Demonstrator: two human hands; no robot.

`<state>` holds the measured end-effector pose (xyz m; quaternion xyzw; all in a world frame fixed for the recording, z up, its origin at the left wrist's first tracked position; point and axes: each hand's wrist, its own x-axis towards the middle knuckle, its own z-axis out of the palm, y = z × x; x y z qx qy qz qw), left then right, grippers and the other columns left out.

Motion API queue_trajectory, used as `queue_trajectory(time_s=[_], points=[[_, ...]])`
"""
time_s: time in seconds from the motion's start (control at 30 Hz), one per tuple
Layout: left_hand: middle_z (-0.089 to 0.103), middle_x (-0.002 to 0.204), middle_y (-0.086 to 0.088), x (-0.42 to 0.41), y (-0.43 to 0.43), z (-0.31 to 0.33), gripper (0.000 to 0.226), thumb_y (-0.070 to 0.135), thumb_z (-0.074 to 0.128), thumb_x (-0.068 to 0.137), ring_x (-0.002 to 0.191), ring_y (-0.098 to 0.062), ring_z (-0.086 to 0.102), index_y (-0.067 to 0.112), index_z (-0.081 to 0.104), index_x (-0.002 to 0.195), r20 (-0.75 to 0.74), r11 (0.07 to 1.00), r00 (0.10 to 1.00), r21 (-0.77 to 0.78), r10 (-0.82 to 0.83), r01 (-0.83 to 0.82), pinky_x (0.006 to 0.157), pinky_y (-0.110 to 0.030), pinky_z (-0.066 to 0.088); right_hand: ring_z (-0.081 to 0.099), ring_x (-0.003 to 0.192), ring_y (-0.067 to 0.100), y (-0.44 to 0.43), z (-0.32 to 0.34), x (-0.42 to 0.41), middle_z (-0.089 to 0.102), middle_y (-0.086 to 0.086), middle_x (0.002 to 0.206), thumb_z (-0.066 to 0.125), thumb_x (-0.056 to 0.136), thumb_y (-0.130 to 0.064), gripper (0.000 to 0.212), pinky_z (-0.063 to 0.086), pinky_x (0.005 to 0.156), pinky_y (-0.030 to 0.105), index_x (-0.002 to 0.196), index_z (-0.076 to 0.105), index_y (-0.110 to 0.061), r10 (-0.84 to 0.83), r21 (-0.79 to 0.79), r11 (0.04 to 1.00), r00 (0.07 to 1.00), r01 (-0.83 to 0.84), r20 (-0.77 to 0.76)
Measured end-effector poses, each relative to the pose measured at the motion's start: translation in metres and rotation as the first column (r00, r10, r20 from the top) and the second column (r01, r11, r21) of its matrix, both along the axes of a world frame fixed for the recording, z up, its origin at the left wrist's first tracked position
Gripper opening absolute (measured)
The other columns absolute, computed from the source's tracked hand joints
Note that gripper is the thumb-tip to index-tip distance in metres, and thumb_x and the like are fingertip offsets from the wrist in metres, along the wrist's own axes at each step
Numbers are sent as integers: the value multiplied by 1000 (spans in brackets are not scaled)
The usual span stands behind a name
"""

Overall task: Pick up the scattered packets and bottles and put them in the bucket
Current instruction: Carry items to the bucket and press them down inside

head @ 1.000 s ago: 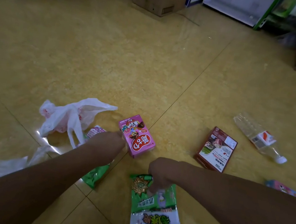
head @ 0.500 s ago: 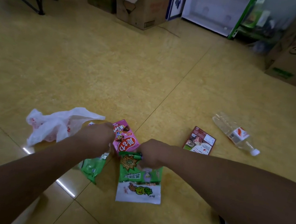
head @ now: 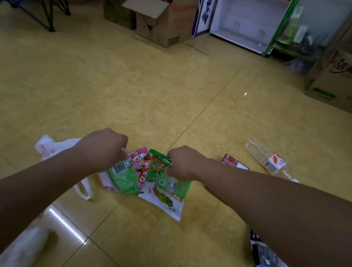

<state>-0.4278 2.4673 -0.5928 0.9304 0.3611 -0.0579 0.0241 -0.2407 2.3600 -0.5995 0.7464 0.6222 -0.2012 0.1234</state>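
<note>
In the head view, the left hand (head: 101,147) is closed in a fist on the top edge of a small green plastic snack packet (head: 123,177), so the packet hangs down. The right hand (head: 183,162) is closed on the top of a bigger green and white crinkly snack packet (head: 164,188), which also dangles. Holding them by the top edge is likely the easy way to lift flat bags off the floor. A pink cardboard snack box (head: 140,165) shows between the two packets; I cannot tell if a hand holds it.

To the left of the pink box lies a crumpled white plastic bag (head: 53,147). To the right of the box lie a small dark red box (head: 233,163) and, farther right, a clear plastic bottle (head: 265,158) on its side. A dark blue packet (head: 266,255) lies near the right arm. These are not yet picked up. No bucket is in view.

The yellow tiled floor (head: 143,88) is shiny. Far past the pink box stand open brown cardboard boxes (head: 161,17) and a white shelf (head: 246,15).
</note>
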Motion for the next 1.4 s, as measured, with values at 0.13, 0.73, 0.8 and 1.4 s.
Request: queue_trajectory(time_s=[0.13, 0.73, 0.8, 1.4], points=[[55, 86, 1, -7, -2, 16, 47, 47, 79, 71, 84, -18, 52, 19, 64, 106, -29, 999, 999, -51, -17, 16, 64, -28, 38, 51, 79, 26, -1, 10, -5, 61, 16, 107, 55, 96, -26, 34, 41, 61, 33, 120, 52, -2, -58, 42, 997, 998, 59, -35], [57, 95, -2, -68, -5, 52, 10, 21, 65, 82, 93, -25, 53, 19, 68, 91, -108, 945, 978, 298, 176, -137, 60, -31, 35, 62, 95, 24, 54, 3, -55, 64, 5, 121, 44, 94, -16, 41, 55, 77, 35, 127, 61, -31, 96, 125, 988, 994, -88, -56], [58, 96, -1, -77, -2, 52, 16, 30, 67, 81, 102, -26, 47, 20, 70, 93, -71, 924, 973, 336, 220, -184, 66, -32, 35, 62, 89, 23, 60, 6, -57, 64, 6, 119, 44, 94, -14, 42, 50, 68, 30, 127, 61, -32, 92, 130, 988, 993, -82, -74], [45, 56, 3, -153, -66, 305, 41, 38, 59, 87, 50, -10, 40, 18, 40, 57, 141, 710, 709, -314, 691, -630, 44, -28, 23, 62, 90, 27, 17, 278, -116, 61, 12, 115, 48, 89, -13, 46, 48, 64, 28, 131, 58, -30, 54, -89, 993, 978, -73, -204]])
